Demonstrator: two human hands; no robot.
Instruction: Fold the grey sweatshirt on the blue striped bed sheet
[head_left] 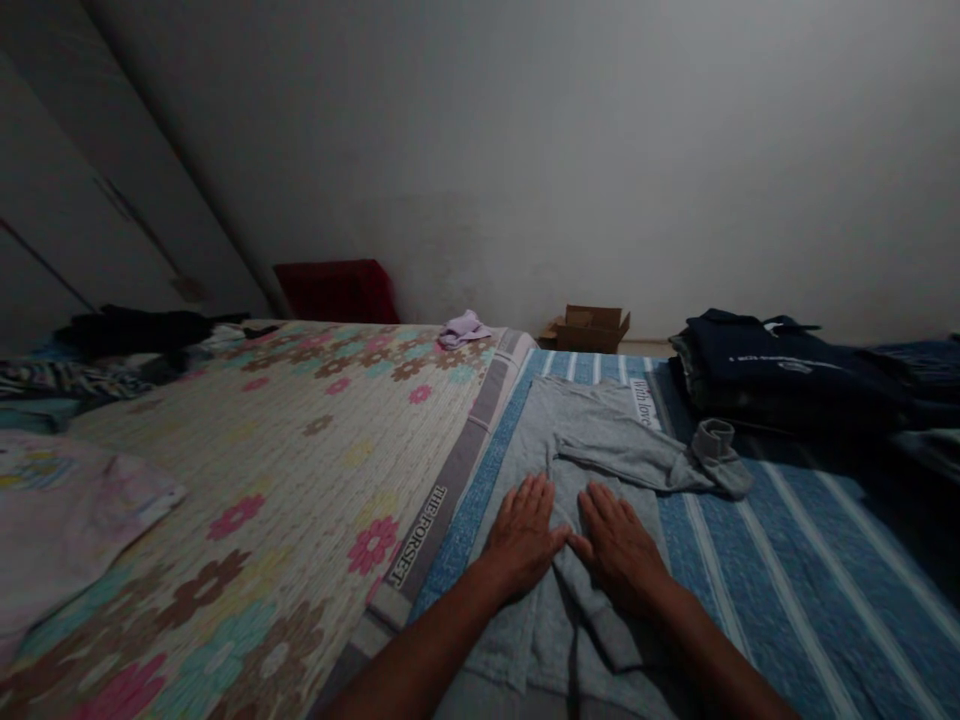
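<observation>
A grey long-sleeved shirt (517, 440) lies spread on the blue striped bedding (720, 570). One sleeve stretches across it to the right, its cuff end bunched up past the shirt's side. Near the top right corner a white patch with printed lettering shows. My left hand (529, 530) rests flat on the shirt, fingers stretched forward. Beside it my right hand (619, 545) also lies flat on the cloth, the two thumbs meeting or nearly so. Neither hand grips anything. My forearms cover part of the shirt's lower end.
A floral-patterned mattress (300, 480) adjoins on the left, with a pink garment (75, 520) and a small lilac cloth (463, 330). Dark folded clothes (780, 370) are piled at right. A cardboard box (592, 328) and a red object (337, 290) stand by the wall.
</observation>
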